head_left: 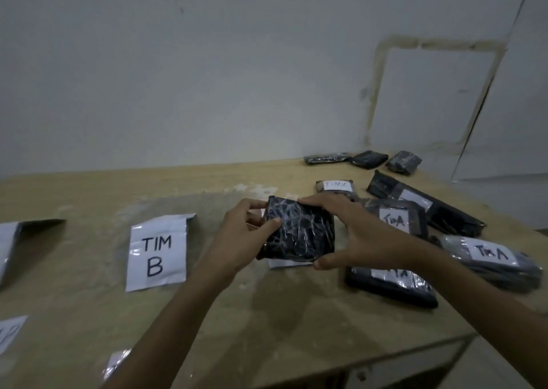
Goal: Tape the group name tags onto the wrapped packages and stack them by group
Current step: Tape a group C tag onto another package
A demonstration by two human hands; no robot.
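Note:
Both hands hold a black package wrapped in shiny film (299, 231) just above the table's middle. My left hand (237, 237) grips its left edge, thumb lying across the top face. My right hand (347, 228) grips the right side, fingers over the far edge and thumb under the near corner. No tag shows on the face turned up. A white paper peeks out beneath it (284, 263). A "TIM B" tag sheet (158, 252) lies flat to the left.
Several tagged black packages (394, 219) lie scattered at the right, some reading "TIM A" (490, 253). Three untagged black packages (367, 159) sit by the wall. More white tag sheets (9, 334) lie at the left edge and near front (114, 363). Wooden table (89, 199).

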